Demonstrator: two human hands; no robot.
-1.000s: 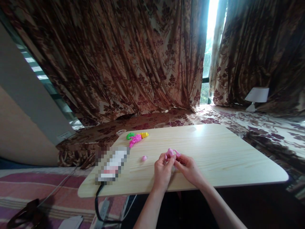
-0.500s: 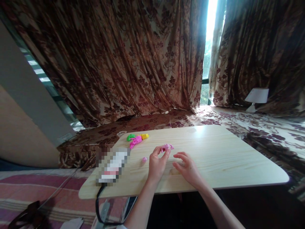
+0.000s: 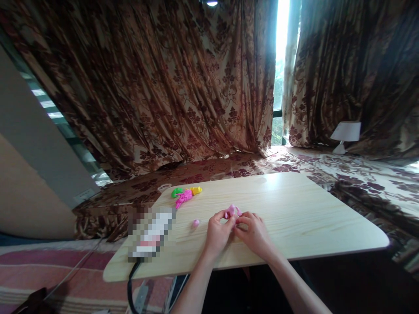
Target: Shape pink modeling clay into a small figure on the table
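Observation:
Above the near middle of the table, a small pale pink lump of modelling clay with drooping lobes is pinched by my left hand, thumb against fingers. My right hand is closed at the clay's right lower side, its thumb and fingertips pressed there and partly hidden. A small pink clay ball lies on the table left of my left hand.
Bright pink, green and yellow clay-like pieces lie at the table's far left. A blurred-out object with a black cable is at the left edge. A white lamp stands beyond, by the curtains.
My right hand has moved left to the modelling clay and its fingers have closed at it. My left hand still holds the clay. The whole view has shifted slightly.

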